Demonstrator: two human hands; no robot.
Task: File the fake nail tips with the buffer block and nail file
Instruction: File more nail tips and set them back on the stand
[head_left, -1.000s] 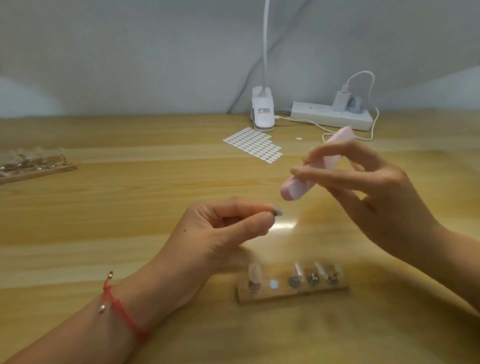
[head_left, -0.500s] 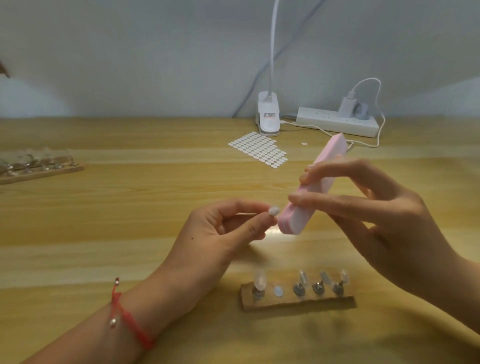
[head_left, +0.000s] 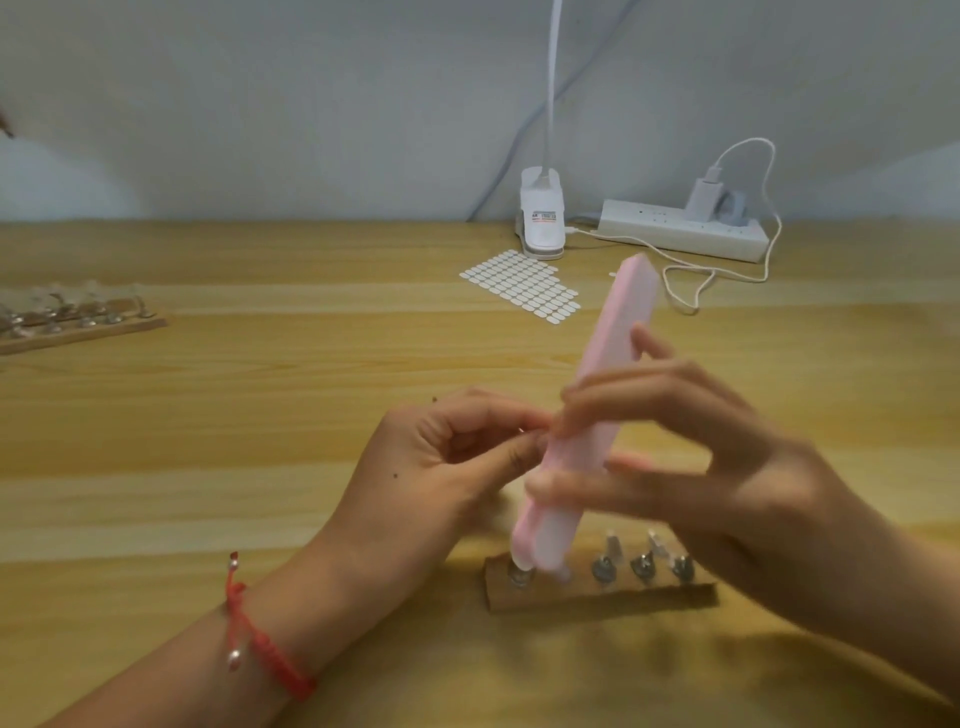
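Here, left hand (head_left: 441, 460): thumb and forefinger are pressed tip to tip in a pinch, and the other fingers curl into the palm. The pinch suits something small, presumably one nail tip, though blur and the block hide it.
Right hand (head_left: 727, 467): fingers and thumb wrap round the buffer block (head_left: 608, 358) near its middle, leaving both ends free, probably so a long face can stroke across the pinch.
Where block meets pinch: the block's left side lies against the left fingertips; whether it touches the tip itself cannot be told.
Block's attitude: steeply tilted, with the upper end leaning away beyond the right fingers and the lower end hanging below both sets of fingers.
Block's look: long, pale pink and rectangular, with rounded ends and a lighter broad face, smeared by motion blur.
Other nail tips (head_left: 614, 545): clear slivers standing on metal pegs in a wooden stand (head_left: 571, 597), just under the right fingers and partly behind the block's lower end. They are likely kept close so each can be picked up in turn.
Nail file: none seen in or near either hand.
Step, as judged: buffing one tip while the others wait on the stand.
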